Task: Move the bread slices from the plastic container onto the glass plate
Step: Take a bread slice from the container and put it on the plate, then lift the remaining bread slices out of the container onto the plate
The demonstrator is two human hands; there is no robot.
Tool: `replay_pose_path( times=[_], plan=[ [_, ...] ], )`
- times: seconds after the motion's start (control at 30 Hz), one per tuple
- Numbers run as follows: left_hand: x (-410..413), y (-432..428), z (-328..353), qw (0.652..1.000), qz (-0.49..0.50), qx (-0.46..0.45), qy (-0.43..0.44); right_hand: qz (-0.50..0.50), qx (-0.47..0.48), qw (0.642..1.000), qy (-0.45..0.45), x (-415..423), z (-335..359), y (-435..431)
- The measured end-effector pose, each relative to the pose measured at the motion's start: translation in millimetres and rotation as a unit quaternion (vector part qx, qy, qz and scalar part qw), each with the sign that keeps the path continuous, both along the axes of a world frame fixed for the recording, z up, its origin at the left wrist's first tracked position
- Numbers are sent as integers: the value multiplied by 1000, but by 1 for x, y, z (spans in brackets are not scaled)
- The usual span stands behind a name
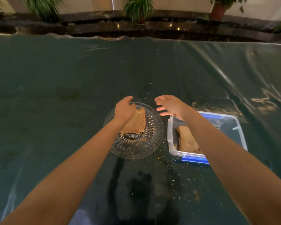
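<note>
A brown bread slice [137, 122] hangs tilted over the ribbed glass plate [141, 148], and my left hand [124, 108] grips its far edge above the plate's back rim. My right hand [170, 105] hovers with fingers spread between the plate and the clear plastic container [170, 143], holding nothing. Inside that container, which has blue clips, lies another bread slice [186, 141], partly hidden by my right forearm.
A dark green shiny cloth [71, 95] covers the table, with crumbs scattered around the plate and container. Beyond the table's far edge runs a dark stone ledge [169, 28] with potted plants [138, 10].
</note>
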State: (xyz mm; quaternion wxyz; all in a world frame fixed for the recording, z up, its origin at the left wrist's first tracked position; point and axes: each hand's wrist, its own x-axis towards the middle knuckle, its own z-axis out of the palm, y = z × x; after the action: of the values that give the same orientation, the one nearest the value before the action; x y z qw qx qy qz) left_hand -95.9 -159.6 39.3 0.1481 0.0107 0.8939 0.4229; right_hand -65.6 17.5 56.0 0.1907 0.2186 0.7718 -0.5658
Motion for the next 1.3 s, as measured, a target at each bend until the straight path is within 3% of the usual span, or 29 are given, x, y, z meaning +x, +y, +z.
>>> replay_pose_path(
  times=[0.13, 0.33, 0.4, 0.53, 0.6, 0.8, 1.07, 1.3],
  plan=[
    [12, 47, 26, 995, -7, 90, -38, -33, -52, 998, 11, 26, 29, 48],
    [45, 113, 32, 965, -45, 182, -185, -88, -32, 995, -23, 74, 35, 107],
    [56, 131, 26, 967, -69, 153, -190, -101, -19, 994, -42, 86, 29, 123],
    [74, 157, 5, 977, -164, -19, -138, -98, 45, 991, -84, 104, 7, 145],
    [82, 164, -9, 973, -182, -45, -136, -98, 75, 986, -111, 110, -7, 152],
    [92, 177, -37, 976, -144, -17, -164, -123, 97, 977, -142, 114, -41, 149],
    [88, 188, -58, 978, 52, -28, -198, -203, 20, 972, -115, 103, -62, 134],
    [90, 190, -59, 967, 86, 23, -239, -237, -33, 964, -117, 104, -69, 136]
  ],
)
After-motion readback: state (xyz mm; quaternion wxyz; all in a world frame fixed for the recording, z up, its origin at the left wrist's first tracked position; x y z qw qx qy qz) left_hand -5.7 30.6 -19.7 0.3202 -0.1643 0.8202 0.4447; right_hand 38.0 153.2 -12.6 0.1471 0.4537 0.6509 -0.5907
